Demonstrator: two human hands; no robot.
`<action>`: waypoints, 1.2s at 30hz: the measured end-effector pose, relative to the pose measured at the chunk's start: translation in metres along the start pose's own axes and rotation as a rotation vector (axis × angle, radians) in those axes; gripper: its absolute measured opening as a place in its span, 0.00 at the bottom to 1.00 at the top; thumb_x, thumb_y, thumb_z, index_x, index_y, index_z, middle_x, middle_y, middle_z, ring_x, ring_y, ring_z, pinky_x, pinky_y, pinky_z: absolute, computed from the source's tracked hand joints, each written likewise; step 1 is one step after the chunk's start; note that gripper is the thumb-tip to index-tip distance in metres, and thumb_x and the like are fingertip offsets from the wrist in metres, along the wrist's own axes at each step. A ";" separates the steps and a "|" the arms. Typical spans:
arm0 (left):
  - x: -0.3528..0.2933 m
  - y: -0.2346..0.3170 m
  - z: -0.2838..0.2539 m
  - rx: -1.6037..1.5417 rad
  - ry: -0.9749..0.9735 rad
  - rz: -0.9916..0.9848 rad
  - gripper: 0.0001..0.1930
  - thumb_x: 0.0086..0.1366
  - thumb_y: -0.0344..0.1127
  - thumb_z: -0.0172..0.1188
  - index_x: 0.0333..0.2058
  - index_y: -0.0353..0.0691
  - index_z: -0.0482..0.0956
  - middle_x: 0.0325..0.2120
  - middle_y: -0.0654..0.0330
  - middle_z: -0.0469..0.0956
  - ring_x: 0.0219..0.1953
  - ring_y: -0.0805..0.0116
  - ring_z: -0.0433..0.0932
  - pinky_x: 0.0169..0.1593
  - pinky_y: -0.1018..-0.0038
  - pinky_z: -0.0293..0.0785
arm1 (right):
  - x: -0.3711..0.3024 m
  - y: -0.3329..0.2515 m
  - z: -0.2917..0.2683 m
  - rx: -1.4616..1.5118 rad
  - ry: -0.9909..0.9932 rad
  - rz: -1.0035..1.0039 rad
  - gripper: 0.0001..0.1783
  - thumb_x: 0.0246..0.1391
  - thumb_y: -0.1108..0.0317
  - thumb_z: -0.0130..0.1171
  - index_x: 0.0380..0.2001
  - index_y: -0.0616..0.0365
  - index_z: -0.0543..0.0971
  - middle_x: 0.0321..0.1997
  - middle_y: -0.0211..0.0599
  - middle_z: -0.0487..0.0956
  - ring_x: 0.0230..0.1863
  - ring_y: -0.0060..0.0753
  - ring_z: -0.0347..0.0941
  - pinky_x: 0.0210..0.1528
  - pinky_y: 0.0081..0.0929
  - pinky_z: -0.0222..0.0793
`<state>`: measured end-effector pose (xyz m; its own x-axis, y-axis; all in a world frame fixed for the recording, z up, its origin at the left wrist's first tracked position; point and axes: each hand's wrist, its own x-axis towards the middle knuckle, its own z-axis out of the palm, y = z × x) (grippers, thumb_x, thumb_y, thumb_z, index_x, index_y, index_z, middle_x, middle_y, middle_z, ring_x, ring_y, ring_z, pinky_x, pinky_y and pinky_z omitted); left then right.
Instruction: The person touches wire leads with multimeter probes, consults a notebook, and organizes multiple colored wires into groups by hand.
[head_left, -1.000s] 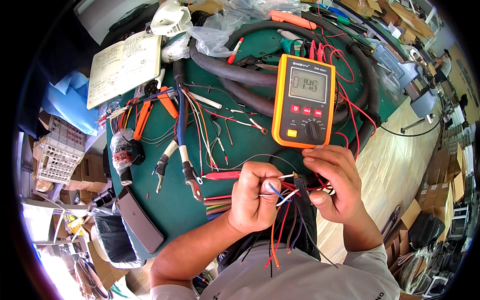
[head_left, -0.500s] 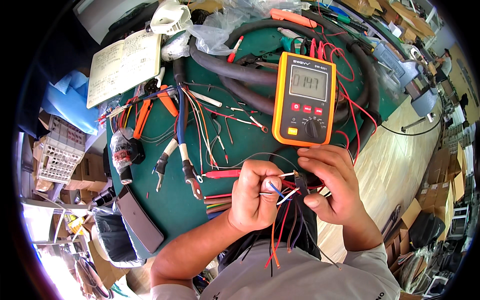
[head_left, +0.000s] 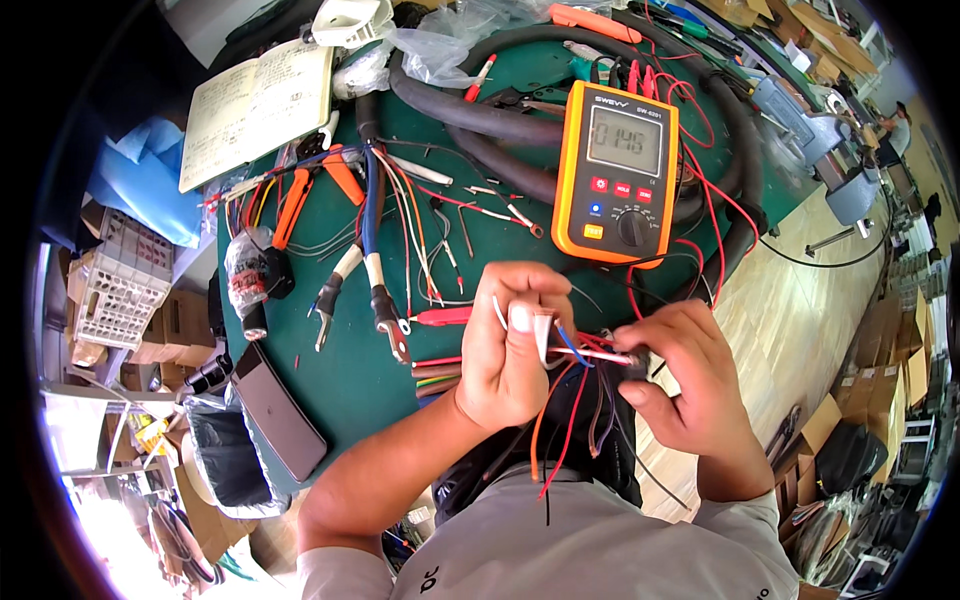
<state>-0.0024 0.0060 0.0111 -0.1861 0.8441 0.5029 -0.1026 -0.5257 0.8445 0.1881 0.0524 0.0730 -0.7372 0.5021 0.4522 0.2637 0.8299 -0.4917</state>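
My left hand (head_left: pixel 512 350) is closed with thumb against fingers, pinching a white wire (head_left: pixel 543 342) that is smeared by motion. A blue wire (head_left: pixel 570 345) runs beside it. My right hand (head_left: pixel 690 375) grips a small black connector (head_left: pixel 632 364) between thumb and fingers; several coloured wires lead from it toward the left hand. Loose orange, red and black wire ends, among them a red wire (head_left: pixel 570 432), hang over my lap. Beyond my hands an orange-framed handheld meter (head_left: pixel 615 172) lies on the bench, its display lit, with red leads plugged into its top.
On the green bench (head_left: pixel 365 440) lie a thick black cable (head_left: pixel 500 125), orange-handled pliers (head_left: pixel 292 210), a red rod-like piece (head_left: pixel 440 317), lugged cables (head_left: pixel 385 310), a dark phone (head_left: pixel 280 410) and an open notebook (head_left: pixel 255 115). A vise (head_left: pixel 850 190) stands at the far right.
My right hand has shifted slightly right and down with the connector, widening the gap to my left hand. The meter's reading has changed slightly, and a blue light now shows on it.
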 end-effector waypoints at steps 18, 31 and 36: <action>0.005 0.007 0.000 0.027 -0.115 -0.113 0.21 0.76 0.46 0.37 0.36 0.33 0.69 0.18 0.68 0.63 0.18 0.84 0.55 0.22 0.82 0.53 | -0.063 0.015 -0.043 -0.178 0.050 0.148 0.20 0.49 0.62 0.66 0.43 0.63 0.77 0.31 0.40 0.76 0.29 0.42 0.73 0.32 0.31 0.69; 0.011 0.033 0.000 0.125 -0.446 -0.252 0.31 0.74 0.55 0.39 0.27 0.34 0.78 0.16 0.62 0.73 0.17 0.77 0.70 0.23 0.77 0.66 | -0.023 0.014 -0.009 0.421 0.206 0.274 0.15 0.55 0.71 0.61 0.44 0.64 0.73 0.30 0.32 0.73 0.30 0.22 0.68 0.34 0.21 0.66; 0.006 0.021 0.004 0.197 -0.490 -0.006 0.25 0.72 0.50 0.46 0.24 0.36 0.75 0.18 0.57 0.74 0.18 0.60 0.73 0.24 0.68 0.68 | -0.011 0.005 0.008 0.723 0.150 0.266 0.14 0.53 0.75 0.62 0.43 0.63 0.73 0.26 0.23 0.68 0.28 0.11 0.61 0.29 0.14 0.58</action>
<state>-0.0014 0.0000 0.0329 0.2974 0.8222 0.4853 0.0918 -0.5306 0.8427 0.1927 0.0488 0.0592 -0.6008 0.7318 0.3216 -0.0891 0.3385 -0.9367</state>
